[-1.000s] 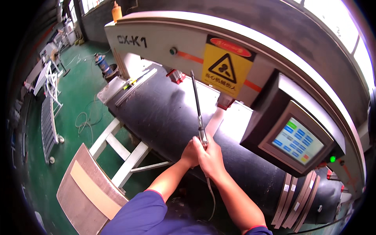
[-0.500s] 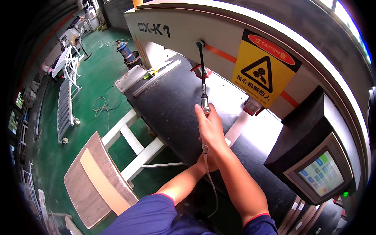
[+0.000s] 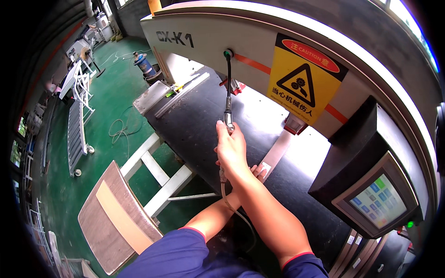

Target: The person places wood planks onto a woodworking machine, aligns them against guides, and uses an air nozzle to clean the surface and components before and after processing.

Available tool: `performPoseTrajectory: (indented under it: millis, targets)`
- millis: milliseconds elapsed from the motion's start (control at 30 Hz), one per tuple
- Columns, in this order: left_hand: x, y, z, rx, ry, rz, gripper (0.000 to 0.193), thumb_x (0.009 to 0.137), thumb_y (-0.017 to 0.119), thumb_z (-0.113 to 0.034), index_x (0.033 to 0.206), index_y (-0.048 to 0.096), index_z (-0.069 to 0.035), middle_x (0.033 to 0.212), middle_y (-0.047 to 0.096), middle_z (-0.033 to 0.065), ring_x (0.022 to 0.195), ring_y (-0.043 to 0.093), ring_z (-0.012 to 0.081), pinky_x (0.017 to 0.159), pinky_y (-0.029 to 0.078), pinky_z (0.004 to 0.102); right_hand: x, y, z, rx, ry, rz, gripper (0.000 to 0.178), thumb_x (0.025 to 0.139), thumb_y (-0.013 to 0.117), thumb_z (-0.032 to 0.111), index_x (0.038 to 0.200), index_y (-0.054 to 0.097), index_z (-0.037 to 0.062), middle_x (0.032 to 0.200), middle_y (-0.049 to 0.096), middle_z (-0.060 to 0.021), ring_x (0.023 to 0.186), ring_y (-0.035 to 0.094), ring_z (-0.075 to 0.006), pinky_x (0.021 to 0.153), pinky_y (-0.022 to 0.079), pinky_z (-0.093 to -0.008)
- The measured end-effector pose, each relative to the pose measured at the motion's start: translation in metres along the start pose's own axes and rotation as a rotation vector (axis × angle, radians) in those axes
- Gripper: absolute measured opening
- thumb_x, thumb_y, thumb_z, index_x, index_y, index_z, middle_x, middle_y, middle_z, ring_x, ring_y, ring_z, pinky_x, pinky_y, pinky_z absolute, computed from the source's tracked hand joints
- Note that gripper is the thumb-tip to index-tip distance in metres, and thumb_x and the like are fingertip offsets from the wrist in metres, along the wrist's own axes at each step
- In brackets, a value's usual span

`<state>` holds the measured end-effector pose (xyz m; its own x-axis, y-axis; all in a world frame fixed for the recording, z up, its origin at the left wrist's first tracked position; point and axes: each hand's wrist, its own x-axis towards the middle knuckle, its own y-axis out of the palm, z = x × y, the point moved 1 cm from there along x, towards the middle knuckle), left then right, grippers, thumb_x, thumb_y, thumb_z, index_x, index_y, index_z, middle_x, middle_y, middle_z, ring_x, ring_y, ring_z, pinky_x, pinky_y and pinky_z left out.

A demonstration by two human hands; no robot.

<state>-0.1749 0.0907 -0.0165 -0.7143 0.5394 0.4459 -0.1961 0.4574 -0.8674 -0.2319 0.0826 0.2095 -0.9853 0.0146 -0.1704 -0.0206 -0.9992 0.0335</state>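
Observation:
My right hand (image 3: 232, 148) is closed round a metal hand tool (image 3: 228, 121) with a clear hose (image 3: 227, 197) trailing below it. From the tool's top a black tube (image 3: 229, 76) runs up to a round green-ringed fitting on the machine front (image 3: 208, 51); whether they touch I cannot tell. My left forearm passes beneath the right one. Past it, the fingers of my left hand (image 3: 257, 171) lie stretched out at a pale brown strip (image 3: 276, 150), by its white label (image 3: 265, 167). The rest of that hand is hidden. The strip runs on the dark table (image 3: 185, 125) under the machine.
A tilted touch screen (image 3: 380, 201) juts out at the right. Red-edged blocks (image 3: 294, 124) hang under the machine. A wooden board (image 3: 116, 217) stands left of me by a white frame (image 3: 167, 185). Brown strips (image 3: 357, 252) stand at the lower right.
My right hand and the tool sit slightly further left. My left fingers, hidden earlier behind the right forearm, now show beside the strip's label. The whole view has shifted a little.

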Motion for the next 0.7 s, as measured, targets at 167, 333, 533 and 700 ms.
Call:
performPoseTrajectory:
  millis: [167,333,533,700]
  targets:
    - [-0.003,-0.008,-0.001,-0.019,-0.018,-0.018,0.073,0.083,0.063,-0.028,0.145,0.033,-0.004,0.148,0.034,0.0208,0.132,0.039,0.0373,0.111,0.03,0.0503,-0.011,0.001,0.031,0.056,0.117,0.039,0.033,0.097,0.053,0.041,0.097,0.052,0.0086,0.072,0.049,-0.0006,0.058,0.055,-0.0125,0.04,0.042,-0.0274]
    - [-0.009,0.014,0.007,0.02,0.001,-0.036,0.07,0.085,0.057,-0.034,0.144,0.037,-0.003,0.148,0.038,0.0203,0.13,0.043,0.0366,0.11,0.031,0.0496,-0.016,-0.008,0.021,0.075,0.096,0.085,0.032,0.097,0.054,0.042,0.093,0.051,0.0101,0.074,0.05,-0.0005,0.058,0.055,-0.0118,0.04,0.043,-0.0276]
    - [0.008,-0.024,-0.015,0.499,-0.025,0.515,0.074,0.088,0.052,-0.039,0.151,0.031,-0.006,0.154,0.033,0.02,0.138,0.037,0.0356,0.116,0.025,0.047,-0.055,-0.064,-0.022,0.056,0.104,0.156,0.031,0.097,0.055,0.04,0.097,0.053,0.0087,0.077,0.054,-0.0015,0.061,0.055,-0.0106,0.041,0.042,-0.0258]
    - [-0.006,0.012,0.008,0.097,-0.051,0.212,0.07,0.091,0.05,-0.032,0.153,0.027,-0.008,0.155,0.03,0.0182,0.14,0.033,0.0346,0.117,0.023,0.045,-0.126,-0.12,-0.074,0.157,0.343,0.13,0.031,0.098,0.053,0.039,0.1,0.054,0.0079,0.077,0.059,-0.0043,0.061,0.058,-0.0115,0.039,0.041,-0.0238]
